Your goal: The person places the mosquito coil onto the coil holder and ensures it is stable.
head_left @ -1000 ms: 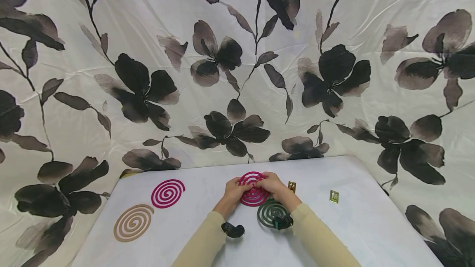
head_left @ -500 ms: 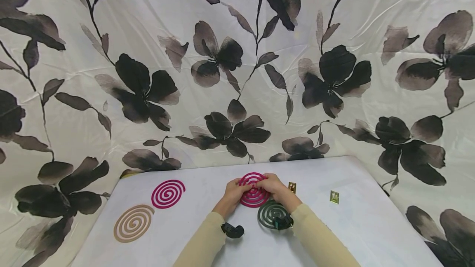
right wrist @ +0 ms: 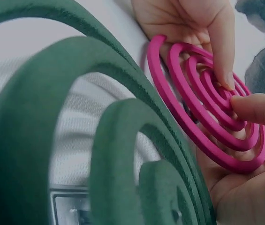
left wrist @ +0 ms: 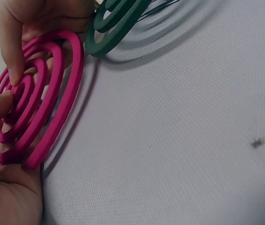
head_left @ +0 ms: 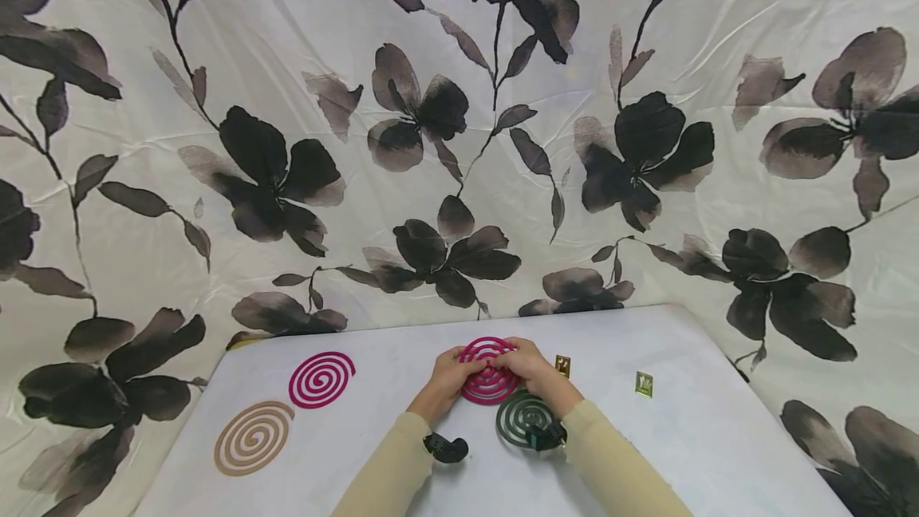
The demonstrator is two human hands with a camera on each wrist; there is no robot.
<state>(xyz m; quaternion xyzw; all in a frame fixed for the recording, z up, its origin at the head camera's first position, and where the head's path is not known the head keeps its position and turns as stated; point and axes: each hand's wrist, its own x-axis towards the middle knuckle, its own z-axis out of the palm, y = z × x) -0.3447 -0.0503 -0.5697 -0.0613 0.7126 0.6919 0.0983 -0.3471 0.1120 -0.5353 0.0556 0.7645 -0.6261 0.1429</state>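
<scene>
Both hands hold a pink mosquito coil [left wrist: 74,75] over the middle of the white table. My left hand [head_left: 445,380] grips its left side and my right hand [head_left: 530,364] its right side, fingers behind the spiral. In both wrist views the two thumbs press on the coil's centre from the front, their tips close together. A green mosquito coil [right wrist: 118,178] stands tilted, raised off the table, just below my right hand and close to the right wrist camera. A silvery metal piece [right wrist: 69,201] shows behind it.
On the left of the white table [head_left: 388,469] lie another pink coil [head_left: 295,383] and a tan coil [head_left: 219,445]. Two small gold-coloured metal plates [head_left: 644,384] lie to the right, one beside my right hand. Floral cloth [head_left: 459,142] hangs behind the table.
The hands keep the same hold on the pink coil. Only the head view has shifted slightly, with the table appearing a little lower.
</scene>
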